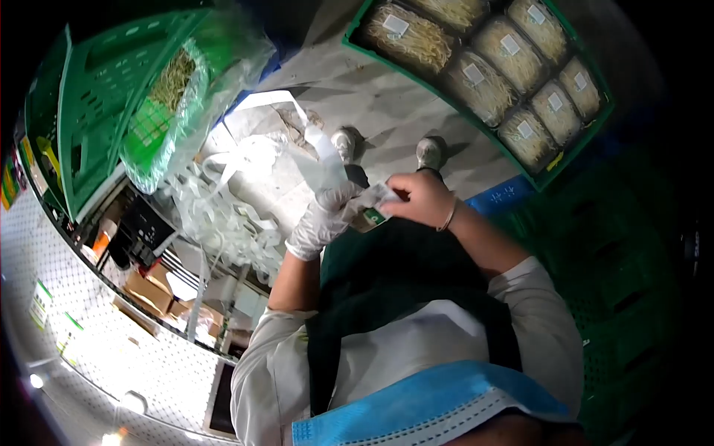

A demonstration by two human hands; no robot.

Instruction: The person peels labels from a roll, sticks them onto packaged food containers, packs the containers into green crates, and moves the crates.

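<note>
The left hand (327, 215), in a thin white glove, pinches a small, see-through plastic piece with a green patch (370, 216). The bare right hand (425, 201) holds its other side. The piece is in front of the dark green cloth apron (401, 260). A green plastic crate (541, 177) holds clear packs of pale strings (483, 93).

Grey floor (320, 70), marked in places, spreads across the top of the view, with soft shadows on it. Down the left side curves a pale wall (141, 372) with a fine repeating pattern, beside a cluttered shelf (104, 276) bearing cardboard boxes (149, 294). Lamps (36, 380) glow at lower left, bleaching the wall; at right, green crates (595, 256) sit in deep shade.
</note>
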